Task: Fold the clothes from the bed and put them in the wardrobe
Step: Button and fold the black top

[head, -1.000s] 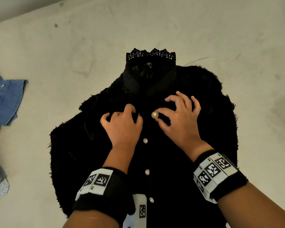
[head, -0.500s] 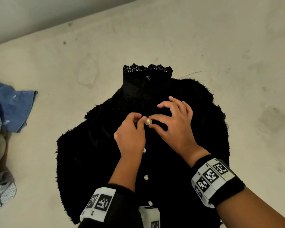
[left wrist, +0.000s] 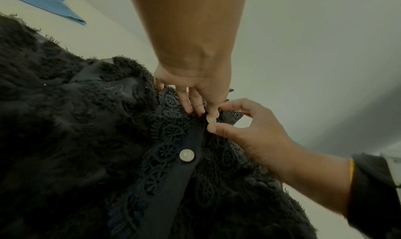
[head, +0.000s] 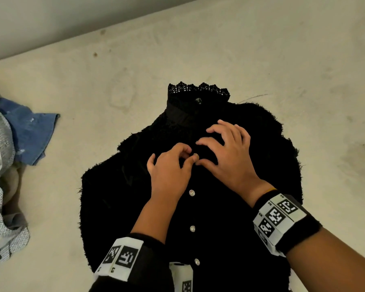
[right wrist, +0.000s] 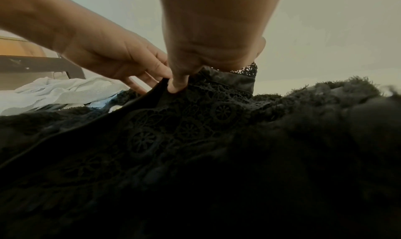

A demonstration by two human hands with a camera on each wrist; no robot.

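Observation:
A black fuzzy top (head: 118, 197) with a lace collar (head: 198, 91) lies face up on the bed, with pearl buttons (head: 191, 193) down its front. Both hands meet at the top button (head: 196, 155). My left hand (head: 190, 155) pinches the placket edge there, fingertips against the button (left wrist: 211, 118). My right hand (head: 199, 152) brackets the same button with curled forefinger and thumb, pinching the fabric. In the right wrist view my right hand's thumb (right wrist: 178, 84) presses into the lifted black placket, and my left hand (right wrist: 152, 78) reaches in from the left.
A blue denim garment (head: 30, 131) and a grey patterned shirt (head: 0, 186) lie heaped at the bed's left edge. The cream sheet (head: 198, 49) stretches around the top, with a wall (head: 51, 17) behind. Wooden furniture (right wrist: 32, 62) shows at the left.
My left hand slid right from the chest fabric to the top button. Both hands closed in on it, and the button is now partly covered by fingertips.

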